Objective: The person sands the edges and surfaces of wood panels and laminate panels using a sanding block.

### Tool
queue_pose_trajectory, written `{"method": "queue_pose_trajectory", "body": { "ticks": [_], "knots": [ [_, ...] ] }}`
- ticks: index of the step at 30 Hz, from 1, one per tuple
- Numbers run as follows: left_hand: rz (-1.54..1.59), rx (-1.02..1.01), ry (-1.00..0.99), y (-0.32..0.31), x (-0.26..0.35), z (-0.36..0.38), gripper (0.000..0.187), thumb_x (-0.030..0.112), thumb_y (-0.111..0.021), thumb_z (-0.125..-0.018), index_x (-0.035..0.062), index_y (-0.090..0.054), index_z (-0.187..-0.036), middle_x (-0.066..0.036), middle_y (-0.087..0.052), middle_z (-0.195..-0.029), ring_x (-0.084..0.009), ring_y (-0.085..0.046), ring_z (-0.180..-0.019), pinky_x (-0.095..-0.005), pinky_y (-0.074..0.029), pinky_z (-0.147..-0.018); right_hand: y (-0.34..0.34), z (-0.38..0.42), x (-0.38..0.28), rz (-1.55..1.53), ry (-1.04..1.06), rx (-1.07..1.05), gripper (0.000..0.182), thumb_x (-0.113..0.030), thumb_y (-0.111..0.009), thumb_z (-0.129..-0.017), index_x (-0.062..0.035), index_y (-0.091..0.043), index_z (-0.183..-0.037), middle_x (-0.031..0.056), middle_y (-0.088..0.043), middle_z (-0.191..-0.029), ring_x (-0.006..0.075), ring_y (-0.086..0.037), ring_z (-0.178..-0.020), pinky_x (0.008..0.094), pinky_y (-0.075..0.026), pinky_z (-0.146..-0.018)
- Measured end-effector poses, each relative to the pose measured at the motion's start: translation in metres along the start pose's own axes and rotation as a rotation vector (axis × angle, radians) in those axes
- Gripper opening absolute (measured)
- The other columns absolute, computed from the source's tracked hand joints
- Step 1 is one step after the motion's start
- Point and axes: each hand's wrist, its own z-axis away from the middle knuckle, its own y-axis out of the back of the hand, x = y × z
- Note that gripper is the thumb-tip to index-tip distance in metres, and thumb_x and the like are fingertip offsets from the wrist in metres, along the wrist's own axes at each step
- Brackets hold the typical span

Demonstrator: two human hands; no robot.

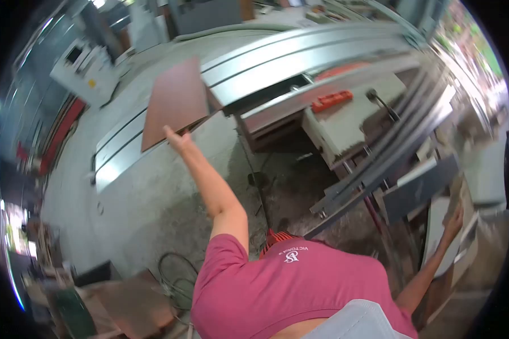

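Concrete floor (136, 195) spreads across the workshop, and over it runs one long metal table (254, 56), with one brown panel (178, 96) lying on top. Left hand (178, 139) is right at the panel's near edge, arm at full stretch, the panel reaching away beyond the fingertips; thumb and fingers sit apart, though whether they pinch that edge I cannot tell. Out wide, the right hand (453, 225) is among the boards, just below one dark board (421, 189); its grip is too blurred to call. Count along: two hands, one panel, one red block (332, 101) (brightest thing on the machine), one white cabinet (87, 73) at the back, and several grey strips (379, 147), too overlapped to number.
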Motion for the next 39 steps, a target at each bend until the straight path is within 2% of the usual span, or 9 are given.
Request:
{"method": "queue_pose_trajectory", "body": {
  "ticks": [6,8,11,18,24,28,31,35,39],
  "knots": [
    [-0.492,-0.164,-0.025,0.083,-0.032,-0.045,0.053,0.033,-0.045,-0.088,-0.0073,-0.040,-0.122,-0.014,-0.048,-0.120,-0.0274,-0.047,-0.109,-0.0402,-0.041,-0.091,0.011,0.024,-0.020,0.166,0.021,0.087,0.041,-0.032,-0.037,-0.093,-0.0061,-0.051,-0.122,0.0129,-0.052,-0.123,0.0226,-0.048,-0.115,0.0299,-0.034,-0.096],
    [-0.973,-0.506,-0.229,0.113,-0.046,-0.040,0.051,0.032,-0.041,-0.090,-0.0080,-0.039,-0.122,-0.016,-0.047,-0.122,-0.0278,-0.046,-0.112,-0.0394,-0.041,-0.091,0.013,0.046,-0.056,0.129,-0.070,0.125,0.039,-0.034,-0.041,-0.093,-0.0107,-0.053,-0.121,0.0103,-0.061,-0.098,0.0179,-0.055,-0.085,0.0283,-0.042,-0.077],
    [-0.249,0.193,0.415,0.083,-0.042,-0.018,0.049,0.030,-0.050,-0.088,-0.0017,-0.041,-0.124,-0.023,-0.040,-0.128,-0.0336,-0.039,-0.119,-0.0539,-0.037,-0.093,0.018,0.058,-0.051,0.086,-0.007,0.206,0.035,-0.036,-0.043,-0.092,-0.0183,-0.055,-0.121,0.0034,-0.055,-0.072,0.0111,-0.044,-0.059,0.0266,-0.040,-0.057],
    [-0.308,0.408,0.701,0.028,-0.023,0.045,0.062,0.035,-0.056,-0.085,0.0030,-0.030,-0.132,-0.021,-0.036,-0.131,-0.0381,-0.034,-0.121,-0.0576,-0.030,-0.098,0.048,0.073,-0.022,0.145,-0.195,0.235,0.033,-0.032,-0.042,-0.093,-0.0170,-0.056,-0.118,0.0110,-0.061,-0.085,0.0159,-0.054,-0.075,0.0298,-0.043,-0.072],
    [-0.512,-0.951,0.526,-0.031,-0.020,0.290,0.038,0.025,-0.043,-0.092,-0.0031,-0.040,-0.117,-0.016,-0.048,-0.116,-0.0304,-0.046,-0.111,-0.0390,-0.040,-0.094,0.042,0.079,-0.035,0.215,0.186,0.197,0.027,-0.014,-0.047,-0.090,-0.0098,-0.056,-0.115,0.0135,-0.059,-0.110,0.0255,-0.057,-0.098,0.0351,-0.044,-0.087],
    [-0.614,-0.813,1.422,-0.026,-0.054,0.492,0.059,0.049,-0.030,-0.092,0.0049,-0.034,-0.130,-0.018,-0.040,-0.131,-0.0335,-0.045,-0.113,-0.0457,-0.033,-0.099,-0.027,0.114,-0.073,0.279,0.702,-0.073,0.028,-0.002,-0.056,-0.078,-0.0020,-0.059,-0.106,0.0162,-0.059,-0.107,0.0283,-0.055,-0.106,0.0396,-0.041,-0.093],
    [-0.935,-0.578,1.393,0.010,-0.101,0.571,0.064,0.057,-0.029,-0.090,0.0055,-0.036,-0.127,-0.015,-0.047,-0.120,-0.0318,-0.048,-0.108,-0.0443,-0.037,-0.092,-0.062,0.133,-0.082,-0.116,0.665,-0.469,0.026,-0.007,-0.058,-0.077,-0.0076,-0.060,-0.102,0.0087,-0.058,-0.112,0.0231,-0.050,-0.114,0.0414,-0.035,-0.100],
    [-0.696,-0.693,1.471,0.024,-0.132,0.588,0.057,0.054,-0.033,-0.090,0.0069,-0.041,-0.121,-0.011,-0.052,-0.109,-0.0266,-0.052,-0.099,-0.0424,-0.042,-0.085,-0.086,0.055,-0.032,0.010,0.913,-0.225,0.017,-0.008,-0.052,-0.078,-0.0098,-0.060,-0.094,0.0079,-0.060,-0.103,0.0239,-0.056,-0.100,0.0396,-0.041,-0.088],
    [-0.724,-0.783,1.371,0.023,-0.135,0.596,0.045,0.042,-0.050,-0.088,0.0078,-0.045,-0.116,-0.008,-0.052,-0.105,-0.0225,-0.054,-0.092,-0.0386,-0.048,-0.075,-0.102,-0.079,0.081,0.332,0.517,0.010,0.017,-0.007,-0.047,-0.080,-0.0081,-0.061,-0.089,0.0114,-0.062,-0.094,0.0255,-0.060,-0.086,0.0387,-0.045,-0.077]
  ]
}}
